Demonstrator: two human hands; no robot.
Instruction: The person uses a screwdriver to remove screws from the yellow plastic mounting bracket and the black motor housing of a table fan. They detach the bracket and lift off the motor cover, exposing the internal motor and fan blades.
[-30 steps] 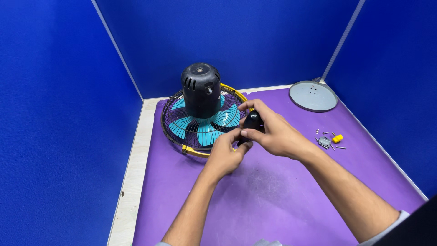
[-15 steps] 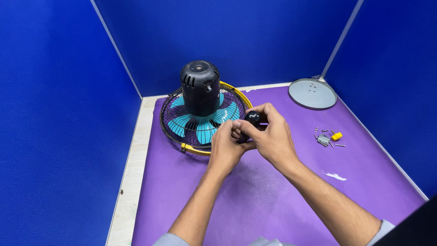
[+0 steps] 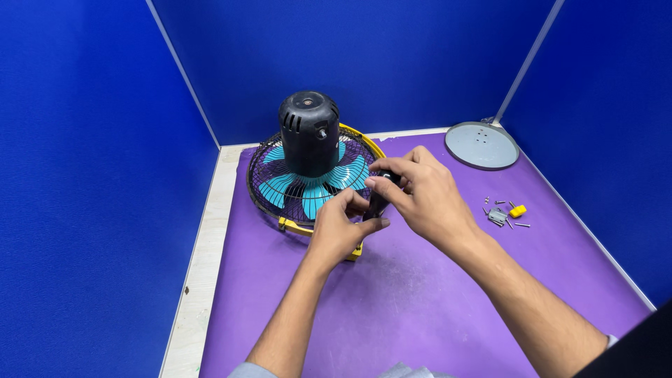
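Small black part [image 3: 378, 199] at 4 o'clock of fan motor housing [image 3: 309, 133], above grille [image 3: 280, 189] | left hand [image 3: 339, 227] pinches its lower end, right hand [image 3: 420, 192] pinches top | judgement: keep both grips firm, work over purple worktop [image 3: 392, 308]; screws [image 3: 500, 213] lie at 3 o'clock.

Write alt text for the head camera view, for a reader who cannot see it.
Two bare hands, the left hand and the right hand, together grip a small black part above a purple mat. Behind them a caged fan with teal blades, yellow rim and black motor housing lies face down. A grey round disc and small loose screws lie to the right, blue walls around.
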